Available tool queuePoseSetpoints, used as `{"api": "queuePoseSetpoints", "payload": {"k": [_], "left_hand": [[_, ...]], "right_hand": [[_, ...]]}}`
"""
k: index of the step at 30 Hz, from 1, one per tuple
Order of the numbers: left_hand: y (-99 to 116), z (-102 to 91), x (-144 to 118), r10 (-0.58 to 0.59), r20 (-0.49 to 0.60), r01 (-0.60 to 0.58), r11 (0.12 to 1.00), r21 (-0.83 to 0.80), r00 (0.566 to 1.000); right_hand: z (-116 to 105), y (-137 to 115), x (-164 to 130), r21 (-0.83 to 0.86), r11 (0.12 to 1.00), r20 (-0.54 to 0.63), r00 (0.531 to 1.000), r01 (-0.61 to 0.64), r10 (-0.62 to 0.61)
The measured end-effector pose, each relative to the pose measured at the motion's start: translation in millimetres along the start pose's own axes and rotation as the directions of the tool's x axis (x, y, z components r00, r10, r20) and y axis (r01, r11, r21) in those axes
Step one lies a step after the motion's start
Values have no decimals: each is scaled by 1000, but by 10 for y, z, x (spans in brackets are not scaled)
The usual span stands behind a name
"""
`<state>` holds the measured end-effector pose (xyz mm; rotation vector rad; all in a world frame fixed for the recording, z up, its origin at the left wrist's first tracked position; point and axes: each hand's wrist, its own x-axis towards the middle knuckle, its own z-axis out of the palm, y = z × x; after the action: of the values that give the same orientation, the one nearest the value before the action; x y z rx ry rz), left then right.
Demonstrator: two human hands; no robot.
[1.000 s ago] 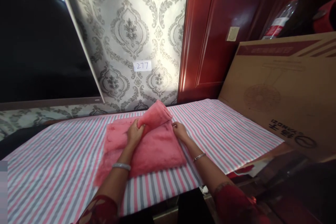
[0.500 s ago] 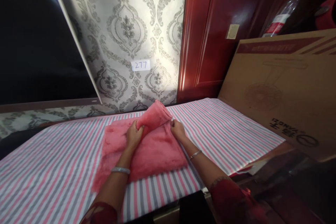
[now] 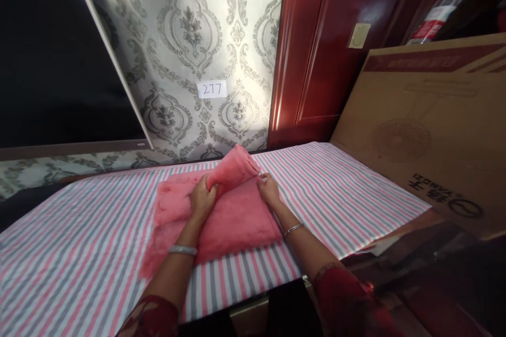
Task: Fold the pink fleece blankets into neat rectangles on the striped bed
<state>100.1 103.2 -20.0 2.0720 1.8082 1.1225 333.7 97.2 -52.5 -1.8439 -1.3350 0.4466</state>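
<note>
A fluffy pink plush cloth (image 3: 237, 226) lies on the striped tablecloth (image 3: 90, 242); I cannot tell what kind of article it is. Its far part is folded up into a loose roll that tilts toward the back right. My left hand (image 3: 203, 197) grips the roll's left end, thumb on the near side and fingers tucked behind. At the roll's right end, my right hand (image 3: 269, 189) pinches the cloth's edge between thumb and fingers. The right fingertips are partly hidden. Each wrist wears a bangle.
A large cardboard box (image 3: 427, 116) stands at the right, with a plastic bottle (image 3: 438, 13) behind its top edge. A dark screen (image 3: 67, 58) is at the left. Behind the table, a patterned wall (image 3: 190, 31) carries a paper label (image 3: 212, 89) reading 277.
The view has shifted slightly. Both hands keep their hold on the pink cloth, and the roll looks a little tighter at its right end.
</note>
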Motion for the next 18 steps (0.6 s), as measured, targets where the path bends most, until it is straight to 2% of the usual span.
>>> {"api": "queuePoseSetpoints", "payload": {"k": [4,9,18], "left_hand": [[-2,-4,-12,9,-7,-8,1000,11,1000],[13,-5,-19,14,-7,-14,1000,10,1000],[45,12,-28,16,-1,-15,998,58,1000]], "right_hand": [[-24,45,-24,28,999,-15,1000,-26,27],[-116,89,-66,100,994,36,999,-36,33],[-205,266,-491,203,979,135,989,29,-57]]}}
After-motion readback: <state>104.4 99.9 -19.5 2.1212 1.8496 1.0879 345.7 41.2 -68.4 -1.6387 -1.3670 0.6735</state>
